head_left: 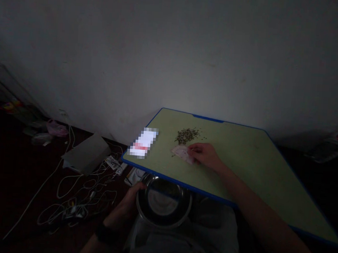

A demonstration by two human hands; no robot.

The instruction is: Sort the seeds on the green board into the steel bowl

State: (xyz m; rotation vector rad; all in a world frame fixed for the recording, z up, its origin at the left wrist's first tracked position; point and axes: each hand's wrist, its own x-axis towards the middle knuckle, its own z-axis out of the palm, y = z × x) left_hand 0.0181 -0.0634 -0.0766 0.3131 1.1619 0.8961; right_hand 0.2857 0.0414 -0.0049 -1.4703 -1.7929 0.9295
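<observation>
My left hand grips the rim of a shiny metal bowl, held below the near edge of the green table. My right hand rests on the tabletop with its fingers closed on a small pinkish card or paper. Just beyond that paper lies a small heap of dark seeds or grains. The room is very dim.
A lit phone lies at the table's left corner. On the floor to the left are a flat grey laptop-like thing, a tangle of white cables and plastic bags. A plain wall stands behind the table.
</observation>
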